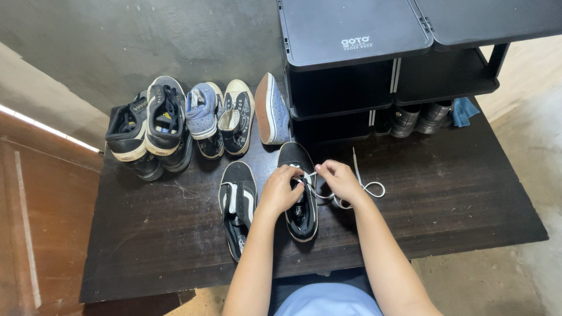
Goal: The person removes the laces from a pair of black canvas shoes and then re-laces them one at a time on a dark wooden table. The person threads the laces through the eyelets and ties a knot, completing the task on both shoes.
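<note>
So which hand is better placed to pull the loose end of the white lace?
Probably the right hand: the white lace trails beside it, while the left hand rests on the black sneaker.

Soft, even daylight, brightest on the floor right of the dark table [456, 193], with faint shadows, sharp focus and slight wide-angle edge bending.

Black sneaker [300, 199], white lace [366, 187] loose

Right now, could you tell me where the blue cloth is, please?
The blue cloth lies at the table's far right edge, beside the boots under the black rack.
</note>
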